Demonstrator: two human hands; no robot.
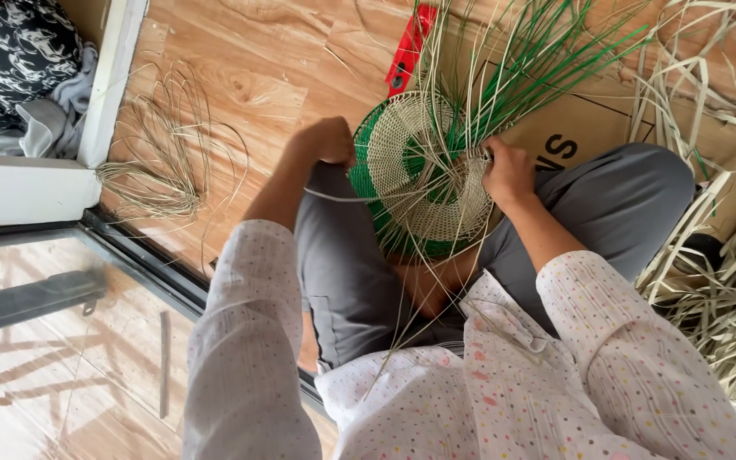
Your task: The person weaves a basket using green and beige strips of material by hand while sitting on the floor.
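Note:
A half-woven basket (423,175) of pale and green strips rests on my lap, its rounded bottom turned up toward me. Long green and straw-coloured strands (538,60) fan out from its rim, away from me. My left hand (327,140) is closed at the basket's left edge, pinching a pale strand that runs across below it. My right hand (508,173) grips the basket's right edge among the loose strands. I sit cross-legged in grey trousers and a dotted white shirt.
A coil of thin pale fibre (159,162) lies on the wooden floor at left. Flattened cardboard (572,128) lies under the basket, a red flat tool (409,47) beyond it. Heaps of pale strips (726,281) fill the right side. A door track (129,255) and frame (112,77) run at left.

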